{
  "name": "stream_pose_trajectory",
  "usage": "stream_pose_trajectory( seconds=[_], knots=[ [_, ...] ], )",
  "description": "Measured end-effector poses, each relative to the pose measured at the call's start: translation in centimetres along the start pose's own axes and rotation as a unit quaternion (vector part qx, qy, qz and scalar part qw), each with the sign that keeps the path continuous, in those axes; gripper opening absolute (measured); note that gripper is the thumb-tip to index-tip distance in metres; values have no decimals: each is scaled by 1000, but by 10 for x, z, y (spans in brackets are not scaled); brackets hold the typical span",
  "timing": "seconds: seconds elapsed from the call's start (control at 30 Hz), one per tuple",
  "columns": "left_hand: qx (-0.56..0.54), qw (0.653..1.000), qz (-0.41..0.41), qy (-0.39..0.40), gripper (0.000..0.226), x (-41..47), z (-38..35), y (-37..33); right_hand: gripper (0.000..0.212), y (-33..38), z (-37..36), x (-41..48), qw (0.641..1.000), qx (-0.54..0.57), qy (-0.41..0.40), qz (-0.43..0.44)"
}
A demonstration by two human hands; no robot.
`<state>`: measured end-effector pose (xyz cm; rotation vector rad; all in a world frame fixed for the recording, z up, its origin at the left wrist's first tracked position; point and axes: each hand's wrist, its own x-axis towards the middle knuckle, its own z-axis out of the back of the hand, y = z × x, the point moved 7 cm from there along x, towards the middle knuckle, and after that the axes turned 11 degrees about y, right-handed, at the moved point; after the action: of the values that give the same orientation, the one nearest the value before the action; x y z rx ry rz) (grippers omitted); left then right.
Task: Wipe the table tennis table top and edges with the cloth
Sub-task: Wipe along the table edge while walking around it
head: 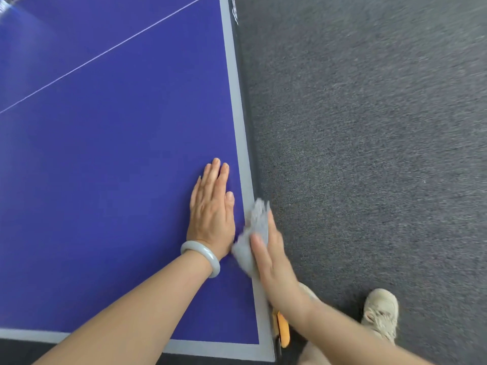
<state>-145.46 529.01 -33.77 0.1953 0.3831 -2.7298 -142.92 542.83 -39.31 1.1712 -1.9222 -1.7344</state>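
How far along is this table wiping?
Nothing shows which parts are already wiped. Right now the right hand presses the grey cloth over the table's side edge near the corner; the left hand rests flat on the blue top. That edge runs on ahead.

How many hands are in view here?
2. The left hand lies flat on the blue table top near its side edge; the right hand presses the grey cloth against that edge.

- The blue, grey-bordered surface (105, 180) is lying flat.
- The crumpled grey cloth (253, 233) is draping over its right edge, near the near right corner, under the right hand (274, 262).
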Motion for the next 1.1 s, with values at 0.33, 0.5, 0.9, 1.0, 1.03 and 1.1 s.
stream_pose_trajectory(
  seconds=[0.33, 0.5, 0.9, 1.0, 1.03, 1.1],
  knots=[
    [-3, 1000, 5, 1, 55, 0, 1, -1, 67, 19, 15, 61, 999, -15, 35, -23],
    [0, 1000, 2, -7, 53, -1, 0, -2, 72, 3, 0, -24, 992, -65, 112, -1],
    [5, 1000, 8, -6, 53, -1, 0, -2, 78, 1, -14, -26, 995, -93, 26, -10],
    [-1, 1000, 9, -7, 53, 0, 2, -1, 71, 22, 6, 36, 998, -63, 18, -11],
    [-1, 1000, 7, -7, 52, 0, 2, -1, 69, 24, 9, 43, 999, -41, 21, -9],
    [-3, 1000, 8, -5, 53, 0, 2, -1, 67, 21, 7, 31, 1000, -13, 28, 2]
  ],
)
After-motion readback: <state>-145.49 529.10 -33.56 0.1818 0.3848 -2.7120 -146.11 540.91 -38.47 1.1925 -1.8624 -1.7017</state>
